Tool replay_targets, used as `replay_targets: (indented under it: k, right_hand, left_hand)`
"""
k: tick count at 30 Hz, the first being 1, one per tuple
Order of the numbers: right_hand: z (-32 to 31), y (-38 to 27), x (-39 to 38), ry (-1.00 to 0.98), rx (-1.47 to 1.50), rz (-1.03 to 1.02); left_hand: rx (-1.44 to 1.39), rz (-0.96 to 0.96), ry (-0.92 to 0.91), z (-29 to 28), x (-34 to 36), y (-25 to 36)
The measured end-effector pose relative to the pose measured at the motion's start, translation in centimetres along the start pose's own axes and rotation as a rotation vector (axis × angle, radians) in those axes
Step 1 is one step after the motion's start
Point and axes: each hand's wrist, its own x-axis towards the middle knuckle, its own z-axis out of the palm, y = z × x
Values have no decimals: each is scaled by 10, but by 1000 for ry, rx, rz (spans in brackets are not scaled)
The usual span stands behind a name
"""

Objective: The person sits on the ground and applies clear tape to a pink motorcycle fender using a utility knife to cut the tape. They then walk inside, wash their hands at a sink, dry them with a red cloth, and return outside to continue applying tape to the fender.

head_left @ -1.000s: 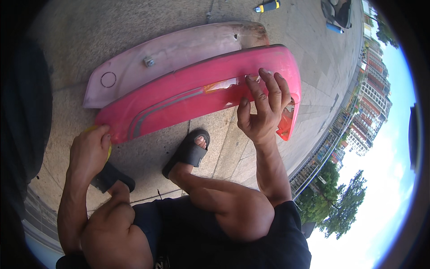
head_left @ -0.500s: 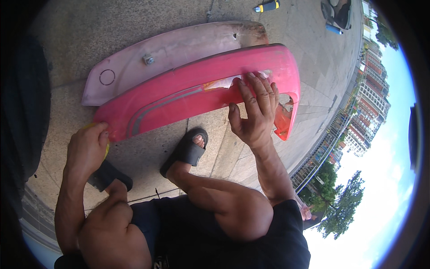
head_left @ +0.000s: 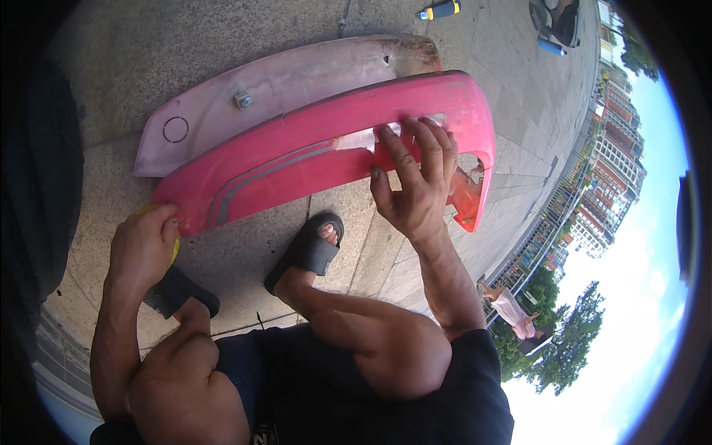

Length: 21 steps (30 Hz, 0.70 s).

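A long, curved pink plastic panel (head_left: 311, 119), like a vehicle's body panel, slants across the space before me. It bears a grey stripe and a pale torn-looking patch (head_left: 356, 139); a red translucent part shows at its right end. My left hand (head_left: 144, 241) is closed on the panel's left end, thumb on top, with a bit of something yellow (head_left: 176, 252) under it. My right hand (head_left: 419, 174) rests on the panel beside the pale patch, fingers apart and bent; its fingertips partly cover that area. Behind lies a faded pink panel (head_left: 215, 122) with a small metal piece (head_left: 243, 99) on it.
A yellow-and-black tool (head_left: 439, 10) lies on the paving at the far edge. Farther right are a blue object (head_left: 552, 47) and dark items. My sandalled foot (head_left: 315, 245) is just below the panel. A passer-by in pink (head_left: 512, 308) is beyond, near a railing.
My right hand has shifted slightly left, its fingers bending more, and the pale patch looks whiter. My left hand stays put. The passer-by shows more fully at the right.
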Motion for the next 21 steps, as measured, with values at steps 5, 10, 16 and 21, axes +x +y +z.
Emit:
replay_targets:
  k: [5, 10, 16, 21]
  right_hand:
    - [-1, -3, 3, -25, -29, -3]
    - [0, -4, 4, -26, -39, -13]
    - [5, -3, 5, 5, -57, -26]
    - [5, -4, 6, 7, -63, -29]
  left_hand:
    - [-2, 11, -4, 1, 1, -2]
    - [-4, 13, 10, 2, 1, -3]
    - [1, 2, 8, 2, 1, -2]
    - [-25, -17, -3, 2, 1, -2]
